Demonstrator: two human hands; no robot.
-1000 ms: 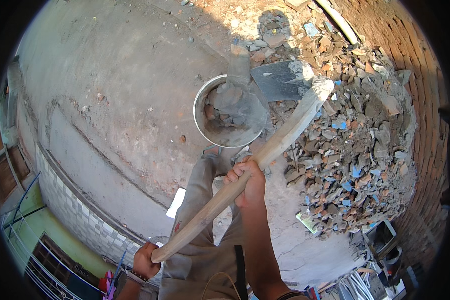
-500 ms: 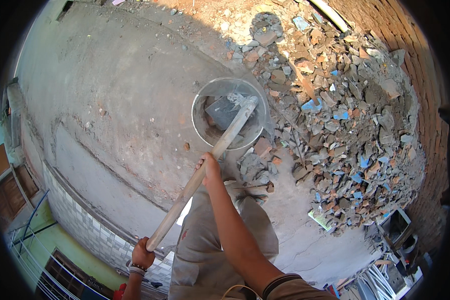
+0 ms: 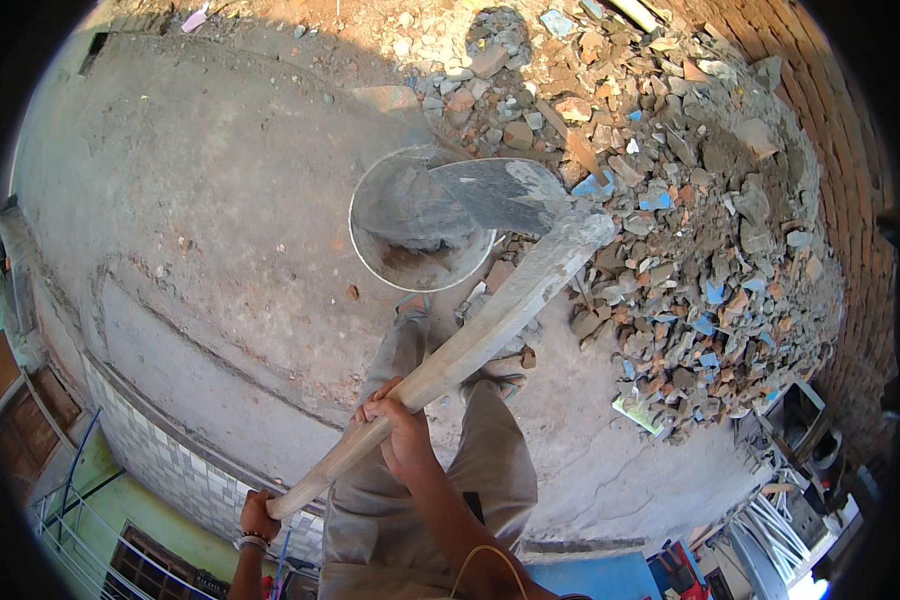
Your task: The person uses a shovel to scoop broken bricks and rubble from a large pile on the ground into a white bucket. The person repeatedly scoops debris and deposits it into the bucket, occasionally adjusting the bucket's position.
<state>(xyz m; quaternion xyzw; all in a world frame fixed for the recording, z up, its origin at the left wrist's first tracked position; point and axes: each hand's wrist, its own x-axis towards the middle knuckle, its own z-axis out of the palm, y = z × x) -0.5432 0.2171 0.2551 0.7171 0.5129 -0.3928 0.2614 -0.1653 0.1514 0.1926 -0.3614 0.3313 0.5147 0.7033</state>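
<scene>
My left hand [image 3: 259, 515] is closed round the butt end of a thick wooden handle, at the lower left. Further up the same handle, my right hand [image 3: 400, 430] grips it in front of my legs. The tool is a hoe [image 3: 495, 335] with a broad, dusty grey metal blade [image 3: 500, 190]. It is raised, its blade over the right rim of a round bucket [image 3: 358, 248] and its head in front of the rubble. Some dark, dirty matter shows low inside the bucket; the blade hides part of its right side.
A large heap of broken brick, concrete and blue-painted pieces [image 3: 690, 270] lies to the right, against a brick wall [image 3: 810, 130]. My sandalled feet [image 3: 415, 303] stand on the concrete floor [image 3: 220, 200]. White pipes [image 3: 775, 530] and other clutter sit at the lower right.
The hoe's blade has come up out of the bucket and over to the right. My right hand has moved down and left in view, still round the handle; my left hand shifted slightly.
</scene>
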